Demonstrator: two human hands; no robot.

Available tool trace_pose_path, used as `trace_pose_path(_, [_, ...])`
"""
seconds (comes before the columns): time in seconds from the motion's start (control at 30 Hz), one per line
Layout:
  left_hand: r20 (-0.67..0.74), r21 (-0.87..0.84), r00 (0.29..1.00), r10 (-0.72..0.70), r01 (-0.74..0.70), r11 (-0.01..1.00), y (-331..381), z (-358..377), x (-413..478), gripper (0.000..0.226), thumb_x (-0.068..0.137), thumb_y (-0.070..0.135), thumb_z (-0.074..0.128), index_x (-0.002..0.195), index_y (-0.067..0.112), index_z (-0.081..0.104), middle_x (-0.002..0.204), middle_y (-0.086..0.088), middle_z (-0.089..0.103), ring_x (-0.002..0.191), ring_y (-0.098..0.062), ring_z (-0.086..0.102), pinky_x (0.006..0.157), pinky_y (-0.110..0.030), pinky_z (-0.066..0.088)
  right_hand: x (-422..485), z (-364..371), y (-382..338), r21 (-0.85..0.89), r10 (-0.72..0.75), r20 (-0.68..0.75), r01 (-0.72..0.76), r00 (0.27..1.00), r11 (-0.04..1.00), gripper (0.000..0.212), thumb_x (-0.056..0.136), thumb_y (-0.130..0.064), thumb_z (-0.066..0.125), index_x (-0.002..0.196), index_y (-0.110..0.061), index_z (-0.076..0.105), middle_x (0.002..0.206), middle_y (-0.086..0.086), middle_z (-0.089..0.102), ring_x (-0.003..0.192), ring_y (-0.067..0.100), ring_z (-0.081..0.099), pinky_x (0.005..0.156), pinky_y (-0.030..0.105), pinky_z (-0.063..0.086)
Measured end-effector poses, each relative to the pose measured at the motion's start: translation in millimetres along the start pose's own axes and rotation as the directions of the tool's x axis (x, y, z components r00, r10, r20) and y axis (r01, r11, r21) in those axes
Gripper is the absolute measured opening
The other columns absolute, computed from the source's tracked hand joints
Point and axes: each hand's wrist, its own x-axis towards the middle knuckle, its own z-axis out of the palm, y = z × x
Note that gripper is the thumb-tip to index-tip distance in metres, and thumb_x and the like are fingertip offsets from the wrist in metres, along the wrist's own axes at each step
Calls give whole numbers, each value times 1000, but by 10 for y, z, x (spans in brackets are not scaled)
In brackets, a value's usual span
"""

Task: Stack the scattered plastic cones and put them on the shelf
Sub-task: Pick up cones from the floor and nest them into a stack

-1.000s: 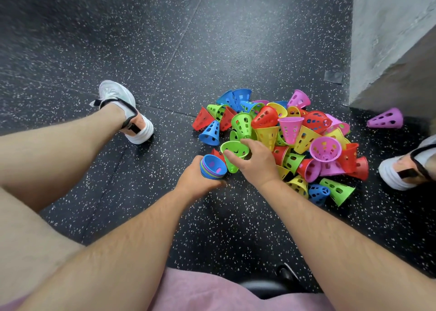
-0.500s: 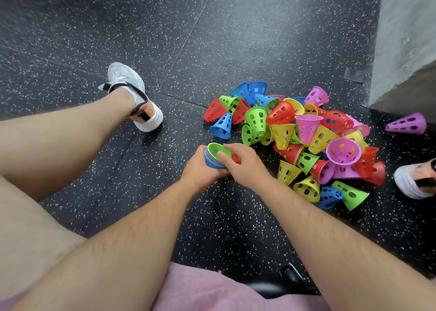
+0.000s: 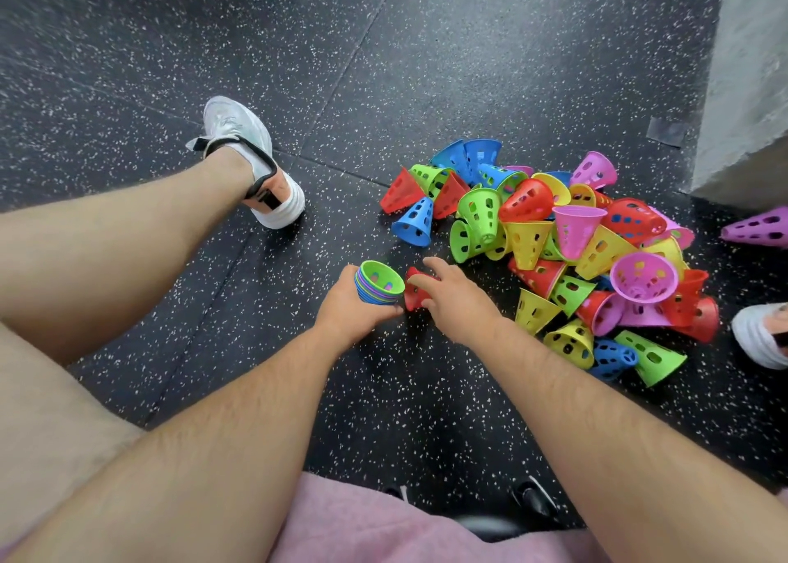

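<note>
Green-topped stack of cones (image 3: 378, 283) sits gripped in the left hand (image 3: 347, 313); the right hand (image 3: 458, 300) rests loosely spread fingers (image 3: 420, 281) on a red cone (image 3: 411, 300), beside the pile (image 3: 575, 242) on the floor (image 3: 383, 72).

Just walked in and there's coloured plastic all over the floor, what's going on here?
A seated person is gathering up plastic cones. Their left hand holds a nested stack, open end up, with a green cone innermost. The right hand has its fingers on a red cone lying on the floor beside the stack. Most cones lie in a mixed pile, and one purple cone lies apart. No shelf is in view.
</note>
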Motion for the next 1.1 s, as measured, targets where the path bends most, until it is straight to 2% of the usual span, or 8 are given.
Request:
trace_pose_path(0.2, [3,24,1000,11,-11,1000,-10,22,50,69,64,36,97,114,23,51,102,10,66,99,-16,65,85,-31,48,34,-8,98,-33,15,-340,-28,940,999,14,98,-22,60,109,-14,63,115,11,57,101,34,54,74,38,47])
trace_pose_path(0.3, [-2,27,1000,12,-11,1000,-7,15,106,71,64,37,97,116,22,51,103,9,66,100,-17,65,87,-32,49,21,-115,139,82,117,-464,-89,878,993,12,96,-17,61,107,-12,64,127,20,56,112,39,51,83,44,52])
trace_pose_path(0.4, [-5,15,1000,8,-8,1000,16,27,149,72,64,37,97,117,23,51,106,7,68,102,-18,65,91,-33,50,26,-253,127,264,210,-498,-83,842,961,19,102,-23,52,111,-11,65,135,17,53,123,35,45,96,43,45])
trace_pose_path(0.5, [-3,9,1000,13,-13,1000,80,63,165,73,64,37,96,119,22,51,109,5,68,102,-18,64,90,-32,48,84,-310,102,372,206,-568,24,797,928,22,102,-22,51,112,-9,67,122,11,62,115,33,54,100,41,45])
trace_pose_path(0.7, [-18,-45,999,44,-45,998,155,134,253,68,59,39,95,112,24,55,98,9,71,91,-16,69,82,-33,52,175,-231,-48,419,160,-543,100,824,902,23,101,-22,53,112,-10,69,115,6,66,110,29,59,98,39,46])
trace_pose_path(0.83, [10,-94,997,82,-81,992,207,156,308,50,57,45,87,96,23,65,79,10,71,64,-8,60,71,-42,58,164,-81,-110,363,57,-467,133,883,922,20,98,-22,57,111,-15,72,106,2,67,104,24,55,96,33,42])
trace_pose_path(0.93, [-9,-148,998,59,-60,987,249,163,315,59,56,49,82,105,25,59,88,10,71,75,-9,67,74,-37,57,144,-6,-151,452,56,-380,133,923,882,24,98,-21,57,117,-17,71,121,-2,64,116,16,53,106,24,38])
trace_pose_path(1.1, [-20,-182,999,45,-47,982,203,175,406,73,48,52,90,109,26,60,92,11,75,86,-10,73,85,-43,59,258,-44,-116,461,136,-376,57,916,886,30,100,-18,50,125,-13,66,138,6,56,131,20,47,114,38,36])
